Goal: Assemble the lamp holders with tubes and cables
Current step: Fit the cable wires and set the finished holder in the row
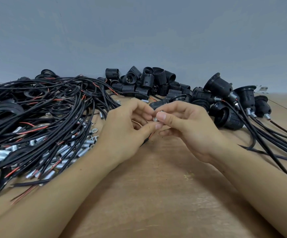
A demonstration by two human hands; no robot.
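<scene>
Both hands are brought together above the middle of the wooden table point(156, 194), fingertips meeting around a small metal tube point(155, 118). By the left hand point(127, 127) the part is pinched from below and the side, thumb and forefinger curled in; by the right hand point(182, 124) it is pinched from above, the thumb laid across its end. A black cable point(146, 140) with a red core is seen trailing down from under the left palm toward the table, and appears to be fed through the tube, though the joint itself is hidden by the fingers. A black lamp holder point(158, 103) lies just beyond the fingertips, untouched as far as can be told.

Progress is judged to be partial. To the right, a cluster of finished holders point(233, 107) is laid out, each fitted with a short metal tube and a cable running off toward the table edge. Far more stock is left: a heap of bare holders point(149, 81) is piled against the grey wall point(139, 31), a thick tangle of loose cables point(41, 107) is spread over the left side, with threaded rings point(0, 112) among it, and a scatter of loose tubes point(67, 150) and nuts point(93, 130) is seen beneath and beside it. The current piece is held close in front of the person, between both piles, well clear of the finished group and nearer the loose tubes.
</scene>
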